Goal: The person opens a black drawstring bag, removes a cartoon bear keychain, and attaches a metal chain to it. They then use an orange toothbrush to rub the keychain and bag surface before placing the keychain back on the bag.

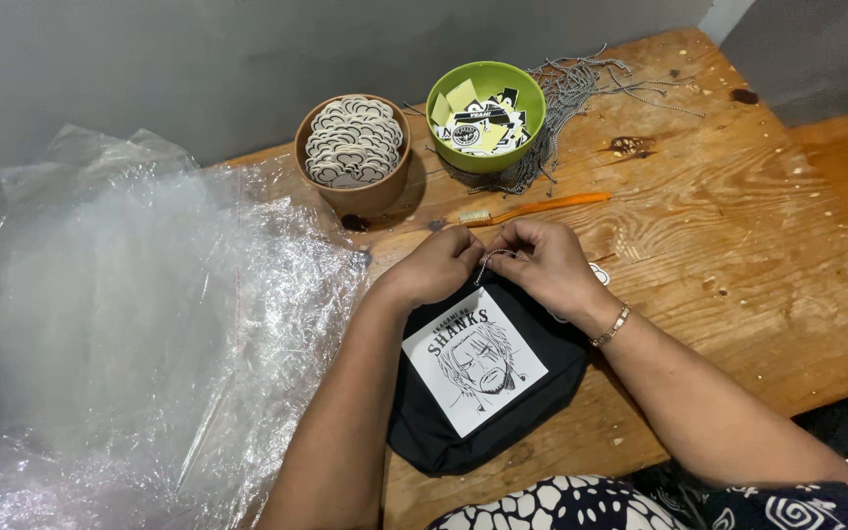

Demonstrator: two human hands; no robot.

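Both hands meet at the top edge of a black cloth bag (463, 432) that lies flat on the wooden table (738, 245). The left hand (434, 267) and the right hand (542, 260) are close together, their fingertips nearly touching, and both pinch a short thin ball chain (489, 257) between them. It looks as if each hand grips one end of the chain, though the piece is too small to be sure. The bag spreads out below the hands, toward the person, with a white square print of a drawn face (475, 359) on its front just under the wrists. A gold bracelet (611, 326) sits on the right wrist.

Just beyond the knuckles lies an orange toothbrush (537, 208). Farther off, past the left hand, stands a brown bowl (355, 191) filled with white cloud-shaped stickers (353, 139). Past the right hand stands a green bowl (532, 98) of black, white and yellow stickers (478, 123), and beside it a loose heap of ball chains (581, 83). Out to the left of the left forearm, crumpled clear plastic sheeting (130, 324) covers the table's side.
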